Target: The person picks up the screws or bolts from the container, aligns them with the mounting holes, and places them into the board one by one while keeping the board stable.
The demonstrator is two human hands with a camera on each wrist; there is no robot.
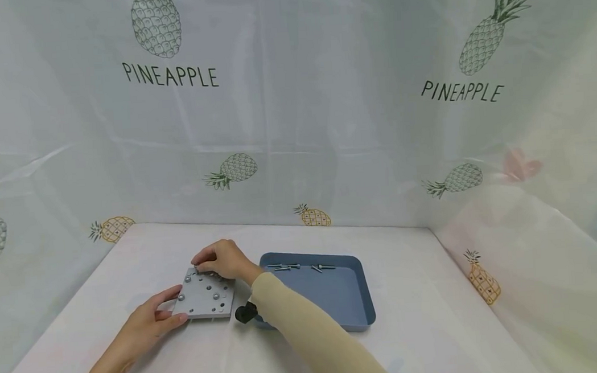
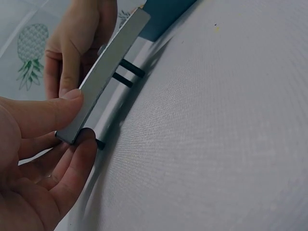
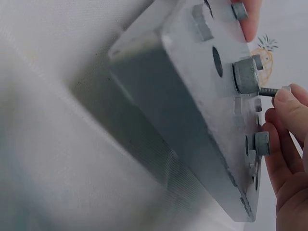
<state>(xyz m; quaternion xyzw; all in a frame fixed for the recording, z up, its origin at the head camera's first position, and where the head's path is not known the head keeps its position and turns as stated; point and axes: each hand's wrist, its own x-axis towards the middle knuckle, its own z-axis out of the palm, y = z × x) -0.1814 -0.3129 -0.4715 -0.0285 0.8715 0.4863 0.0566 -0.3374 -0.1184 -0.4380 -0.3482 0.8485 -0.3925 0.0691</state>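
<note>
My left hand (image 1: 144, 326) grips a grey metal plate (image 1: 201, 302) by its left side, thumb on the near edge and fingertips curled beneath in the left wrist view. Holes dot the plate, and several socket-head bolts (image 3: 247, 76) stand in it. Threaded bolt ends (image 2: 131, 68) stick out of its underside, over the table. At the plate's far left part my right hand (image 1: 227, 260) pinches a screw (image 3: 267, 92) between thumb and fingers. Its threaded shank shows beside a bolt head in the right wrist view; the screw's head is hidden by the fingers.
A blue-grey tray (image 1: 331, 301) stands right of the plate, partly behind the right forearm. Several loose screws (image 1: 283, 268) lie along its far side. A white cloth covers the table (image 1: 429, 315), and a pineapple-print sheet (image 1: 323, 93) hangs behind.
</note>
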